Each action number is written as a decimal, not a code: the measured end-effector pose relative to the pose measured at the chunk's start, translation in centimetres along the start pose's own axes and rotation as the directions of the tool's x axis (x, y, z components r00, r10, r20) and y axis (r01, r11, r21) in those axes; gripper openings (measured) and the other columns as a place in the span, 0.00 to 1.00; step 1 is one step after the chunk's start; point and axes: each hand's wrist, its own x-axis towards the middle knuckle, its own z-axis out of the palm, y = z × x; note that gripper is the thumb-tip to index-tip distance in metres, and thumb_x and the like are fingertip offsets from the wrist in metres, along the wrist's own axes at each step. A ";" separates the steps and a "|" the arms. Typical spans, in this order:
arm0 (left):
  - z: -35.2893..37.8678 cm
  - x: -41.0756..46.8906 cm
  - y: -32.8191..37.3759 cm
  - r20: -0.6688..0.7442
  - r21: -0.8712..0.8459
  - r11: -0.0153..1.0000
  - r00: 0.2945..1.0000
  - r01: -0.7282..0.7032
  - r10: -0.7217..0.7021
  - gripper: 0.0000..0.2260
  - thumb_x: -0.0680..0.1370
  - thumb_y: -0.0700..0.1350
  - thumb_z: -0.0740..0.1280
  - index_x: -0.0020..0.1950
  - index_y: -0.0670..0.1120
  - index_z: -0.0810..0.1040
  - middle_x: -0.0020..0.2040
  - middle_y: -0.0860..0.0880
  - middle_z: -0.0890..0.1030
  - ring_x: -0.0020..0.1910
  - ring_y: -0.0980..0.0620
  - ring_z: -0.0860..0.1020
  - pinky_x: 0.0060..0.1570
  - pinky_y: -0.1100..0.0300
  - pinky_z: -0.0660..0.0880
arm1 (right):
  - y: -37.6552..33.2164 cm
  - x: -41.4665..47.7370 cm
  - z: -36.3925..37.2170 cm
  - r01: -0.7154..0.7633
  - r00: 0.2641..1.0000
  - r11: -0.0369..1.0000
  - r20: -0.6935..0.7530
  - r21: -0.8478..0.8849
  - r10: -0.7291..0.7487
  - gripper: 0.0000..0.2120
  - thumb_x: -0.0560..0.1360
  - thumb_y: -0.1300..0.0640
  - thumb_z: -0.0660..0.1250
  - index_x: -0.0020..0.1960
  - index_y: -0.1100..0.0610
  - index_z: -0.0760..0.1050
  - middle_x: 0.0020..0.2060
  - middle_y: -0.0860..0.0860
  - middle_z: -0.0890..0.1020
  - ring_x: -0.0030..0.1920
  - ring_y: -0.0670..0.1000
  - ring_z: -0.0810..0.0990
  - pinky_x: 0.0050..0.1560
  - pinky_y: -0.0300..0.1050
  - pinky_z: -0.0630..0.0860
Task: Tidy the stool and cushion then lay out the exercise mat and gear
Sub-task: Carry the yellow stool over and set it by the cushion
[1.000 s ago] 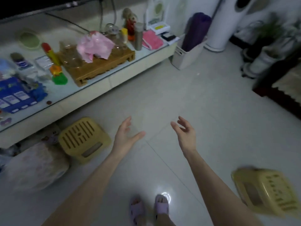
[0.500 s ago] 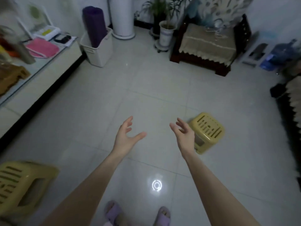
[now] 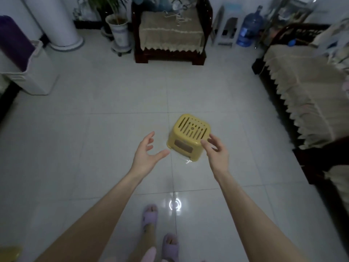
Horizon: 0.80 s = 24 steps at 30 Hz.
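A small yellow plastic stool (image 3: 188, 138) with a slotted top stands upright on the tiled floor, just ahead of me. My left hand (image 3: 146, 156) is held out to the stool's left, fingers spread and relaxed, holding nothing. My right hand (image 3: 216, 150) hovers at the stool's right front corner, fingers loosely extended, partly in front of it and not gripping. A rolled purple exercise mat (image 3: 13, 42) stands in a white bin (image 3: 35, 72) at the far left.
A dark wooden chair with a beige cover (image 3: 171, 36) stands at the back, beside a potted plant (image 3: 119, 29) and a white column unit (image 3: 58, 21). A covered sofa (image 3: 306, 91) lines the right. A water bottle (image 3: 249, 27) is back right. My slippered feet (image 3: 160, 233) are below.
My view has swung right, away from the low table. The stool on the floor is now centred and close in front, and both hands have come up beside it.
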 end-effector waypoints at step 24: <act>13.7 31.1 4.0 0.345 0.180 0.982 0.931 0.060 -0.120 0.31 0.70 0.41 0.76 0.69 0.54 0.67 0.61 0.52 0.70 0.57 0.51 0.73 0.40 0.72 0.72 | 1.9 26.1 0.4 -0.213 0.929 0.974 -0.290 0.081 0.227 0.25 0.72 0.51 0.73 0.67 0.52 0.73 0.57 0.50 0.78 0.56 0.49 0.78 0.47 0.34 0.71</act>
